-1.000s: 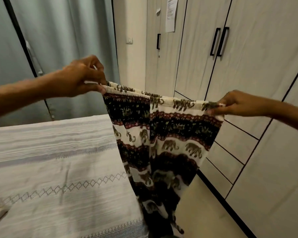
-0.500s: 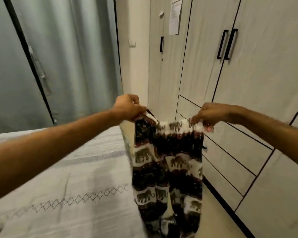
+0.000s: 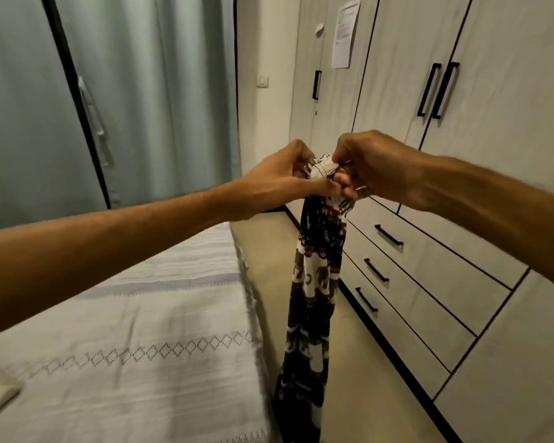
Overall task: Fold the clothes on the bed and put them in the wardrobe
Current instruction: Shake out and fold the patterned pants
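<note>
Elephant pants (image 3: 314, 282) hang from both pinching hands, left hand (image 3: 282, 177) touching right hand (image 3: 375, 167), between bed (image 3: 125, 346) edge and wardrobe (image 3: 429, 251); door paper (image 3: 345, 33) unreadable.

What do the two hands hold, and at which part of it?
Both the left hand and the right hand pinch the elephant-print garment at its top edge, close together; the rest hangs down beside the bed.
</note>
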`<state>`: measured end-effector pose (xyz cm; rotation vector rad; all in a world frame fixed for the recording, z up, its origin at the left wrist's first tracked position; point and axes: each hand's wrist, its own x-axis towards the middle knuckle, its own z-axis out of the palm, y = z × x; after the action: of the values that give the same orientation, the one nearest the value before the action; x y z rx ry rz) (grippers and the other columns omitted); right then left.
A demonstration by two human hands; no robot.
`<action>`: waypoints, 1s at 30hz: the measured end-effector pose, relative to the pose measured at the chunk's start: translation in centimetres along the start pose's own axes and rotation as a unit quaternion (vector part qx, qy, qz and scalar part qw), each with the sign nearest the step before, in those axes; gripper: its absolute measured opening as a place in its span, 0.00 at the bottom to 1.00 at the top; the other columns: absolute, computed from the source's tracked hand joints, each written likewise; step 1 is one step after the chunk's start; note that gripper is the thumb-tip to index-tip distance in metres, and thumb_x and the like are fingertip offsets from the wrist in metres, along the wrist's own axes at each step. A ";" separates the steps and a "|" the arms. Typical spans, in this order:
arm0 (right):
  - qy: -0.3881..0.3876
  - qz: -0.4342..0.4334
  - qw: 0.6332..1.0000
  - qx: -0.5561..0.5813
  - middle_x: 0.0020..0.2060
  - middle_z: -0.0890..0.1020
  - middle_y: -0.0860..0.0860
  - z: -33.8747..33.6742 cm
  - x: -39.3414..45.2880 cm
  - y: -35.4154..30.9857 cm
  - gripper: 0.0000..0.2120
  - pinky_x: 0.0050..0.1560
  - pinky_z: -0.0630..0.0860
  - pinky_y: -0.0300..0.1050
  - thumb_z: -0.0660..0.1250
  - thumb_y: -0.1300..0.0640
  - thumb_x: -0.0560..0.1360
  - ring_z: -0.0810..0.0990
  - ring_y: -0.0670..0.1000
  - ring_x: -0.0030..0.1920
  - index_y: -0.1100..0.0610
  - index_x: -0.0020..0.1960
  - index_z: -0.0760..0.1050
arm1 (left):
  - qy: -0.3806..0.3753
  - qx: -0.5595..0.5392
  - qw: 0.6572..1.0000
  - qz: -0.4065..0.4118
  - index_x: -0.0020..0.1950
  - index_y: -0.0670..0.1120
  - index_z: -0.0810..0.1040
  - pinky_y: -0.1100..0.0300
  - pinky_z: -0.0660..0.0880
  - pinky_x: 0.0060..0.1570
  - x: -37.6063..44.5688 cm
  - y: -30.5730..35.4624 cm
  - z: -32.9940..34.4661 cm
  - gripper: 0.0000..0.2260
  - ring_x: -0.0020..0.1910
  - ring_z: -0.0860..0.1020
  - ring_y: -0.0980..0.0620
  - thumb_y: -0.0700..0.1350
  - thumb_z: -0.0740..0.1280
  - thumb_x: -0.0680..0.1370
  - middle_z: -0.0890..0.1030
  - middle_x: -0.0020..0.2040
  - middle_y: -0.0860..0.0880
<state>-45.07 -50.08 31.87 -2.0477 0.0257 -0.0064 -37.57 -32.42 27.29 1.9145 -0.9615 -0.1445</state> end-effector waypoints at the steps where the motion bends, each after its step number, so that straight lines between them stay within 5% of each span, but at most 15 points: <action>1: -0.013 -0.015 0.998 -0.054 0.29 0.75 0.51 -0.1 -0.6 -0.9 0.10 0.39 0.72 0.44 0.61 0.57 0.82 0.74 0.48 0.30 0.63 0.50 0.78 | 0.017 0.026 0.999 0.011 0.57 0.49 0.73 0.63 0.77 0.43 -0.4 0.4 -0.4 0.19 0.41 0.77 0.58 0.54 0.77 0.75 0.79 0.44 0.53; 4: 0.022 -0.108 0.980 -0.166 0.34 0.83 0.51 -0.7 -1.9 -2.7 0.07 0.38 0.74 0.42 0.71 0.58 0.78 0.75 0.46 0.32 0.61 0.50 0.85 | 0.044 0.037 0.998 0.035 0.57 0.46 0.75 0.64 0.79 0.41 -0.7 1.5 -1.1 0.16 0.39 0.80 0.60 0.49 0.77 0.76 0.80 0.43 0.52; 6: 0.067 -0.160 0.973 -0.151 0.45 0.86 0.49 -1.2 -2.5 -2.9 0.11 0.46 0.77 0.45 0.77 0.53 0.74 0.82 0.47 0.41 0.55 0.55 0.85 | 0.041 0.032 0.998 0.032 0.58 0.44 0.76 0.63 0.80 0.44 -0.8 2.3 -2.0 0.14 0.42 0.82 0.58 0.46 0.76 0.77 0.82 0.46 0.48; 8: 0.025 -0.154 0.975 -0.159 0.58 0.83 0.46 -1.5 -3.0 -2.4 0.24 0.58 0.76 0.49 0.78 0.47 0.70 0.81 0.47 0.57 0.46 0.65 0.78 | 0.024 -0.010 0.999 0.036 0.57 0.43 0.77 0.56 0.82 0.52 -1.2 2.9 -3.2 0.12 0.49 0.84 0.51 0.43 0.75 0.77 0.84 0.51 0.44; 10: -0.070 -0.123 0.974 -0.177 0.63 0.79 0.45 -1.1 -3.2 -1.0 0.31 0.63 0.73 0.50 0.78 0.49 0.70 0.79 0.48 0.62 0.43 0.70 0.72 | -0.009 -0.041 0.997 0.057 0.55 0.44 0.77 0.52 0.82 0.55 -2.0 3.8 -4.0 0.09 0.52 0.85 0.46 0.40 0.74 0.78 0.84 0.52 0.43; 13: -0.066 -0.142 0.975 -0.156 0.56 0.85 0.49 -0.1 -3.6 0.7 0.21 0.56 0.76 0.48 0.75 0.54 0.75 0.83 0.47 0.54 0.49 0.66 0.74 | -0.039 0.012 0.996 0.081 0.55 0.45 0.77 0.54 0.83 0.54 -3.1 4.9 -5.5 0.06 0.56 0.84 0.45 0.39 0.71 0.80 0.84 0.54 0.43; 16: -0.025 -0.194 0.978 -0.077 0.55 0.86 0.55 0.1 -3.9 1.3 0.18 0.52 0.82 0.51 0.72 0.58 0.79 0.85 0.57 0.55 0.54 0.64 0.68 | 0.034 0.023 0.998 0.056 0.54 0.45 0.77 0.53 0.83 0.54 -3.9 4.5 -8.3 0.06 0.56 0.85 0.45 0.41 0.72 0.80 0.85 0.54 0.43; 19: -0.094 -0.209 0.956 -0.182 0.53 0.85 0.57 0.8 -4.0 2.0 0.14 0.55 0.84 0.53 0.69 0.60 0.81 0.86 0.58 0.53 0.52 0.65 0.72 | 0.093 -0.008 0.994 0.054 0.54 0.45 0.79 0.54 0.83 0.54 -5.4 4.2 -10.4 0.06 0.53 0.86 0.49 0.40 0.72 0.79 0.86 0.52 0.45; 22: -0.085 -0.221 0.938 -0.252 0.46 0.86 0.52 2.0 -4.4 1.1 0.06 0.49 0.81 0.45 0.69 0.50 0.81 0.85 0.47 0.46 0.50 0.56 0.79 | 0.065 0.033 0.996 0.056 0.53 0.46 0.78 0.55 0.83 0.54 -7.0 4.8 -11.0 0.05 0.52 0.86 0.51 0.40 0.72 0.80 0.86 0.50 0.48; 26: -0.019 -0.253 0.909 -0.332 0.33 0.82 0.52 1.8 -4.6 -3.1 0.14 0.32 0.68 0.33 0.74 0.50 0.78 0.75 0.44 0.32 0.58 0.38 0.81 | 0.044 0.178 0.982 0.044 0.52 0.47 0.79 0.51 0.84 0.54 -8.7 4.7 -11.4 0.06 0.49 0.87 0.50 0.45 0.75 0.78 0.86 0.49 0.47; 28: 0.017 -0.264 0.913 -0.310 0.29 0.77 0.58 1.6 -4.9 -5.1 0.18 0.32 0.67 0.33 0.74 0.55 0.78 0.72 0.48 0.30 0.64 0.34 0.75 | 0.033 0.203 0.978 0.033 0.53 0.48 0.79 0.54 0.85 0.51 -9.4 5.1 -11.7 0.08 0.47 0.87 0.50 0.46 0.76 0.77 0.86 0.49 0.45; 30: 0.018 -0.265 0.928 -0.260 0.27 0.71 0.54 1.7 -5.3 -6.8 0.18 0.33 0.69 0.33 0.72 0.61 0.78 0.72 0.44 0.29 0.61 0.32 0.70 | 0.031 0.183 0.982 0.031 0.54 0.47 0.78 0.61 0.84 0.46 -10.1 5.8 -12.1 0.09 0.46 0.87 0.51 0.46 0.75 0.77 0.86 0.50 0.45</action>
<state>-50.29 -45.31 37.18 -2.5218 -0.5597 -0.4155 -42.02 -18.51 35.55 2.2034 -1.0607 0.1370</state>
